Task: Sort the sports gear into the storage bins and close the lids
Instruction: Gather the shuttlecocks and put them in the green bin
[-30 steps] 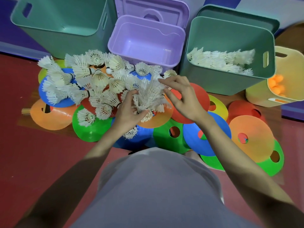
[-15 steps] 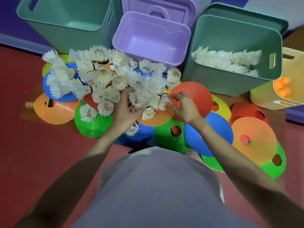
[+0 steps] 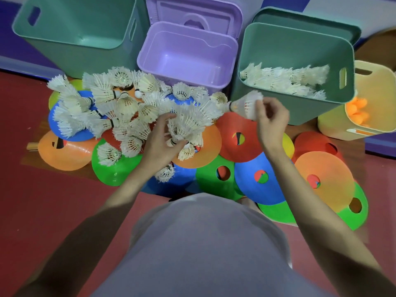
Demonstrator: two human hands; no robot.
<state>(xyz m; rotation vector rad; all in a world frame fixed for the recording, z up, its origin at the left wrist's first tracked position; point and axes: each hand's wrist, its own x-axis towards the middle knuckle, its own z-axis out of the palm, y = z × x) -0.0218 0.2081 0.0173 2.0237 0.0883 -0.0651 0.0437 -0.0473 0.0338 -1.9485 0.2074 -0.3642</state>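
Note:
Many white feather shuttlecocks lie piled on coloured disc cones spread over the red floor. My left hand grips a bunch of shuttlecocks at the pile's right side. My right hand pinches a single shuttlecock by its feathers, held just in front of the right green bin, which has several shuttlecocks inside. The purple bin in the middle is empty, with its lid leaning behind it.
An empty green bin stands at the back left. A cream bin with orange balls sits at the far right. A green lid leans behind the right green bin. My grey-clothed body fills the lower middle.
My right hand picked one shuttlecock from the pile's right edge and lifted it up and right toward the right green bin. My left hand stayed on its bunch.

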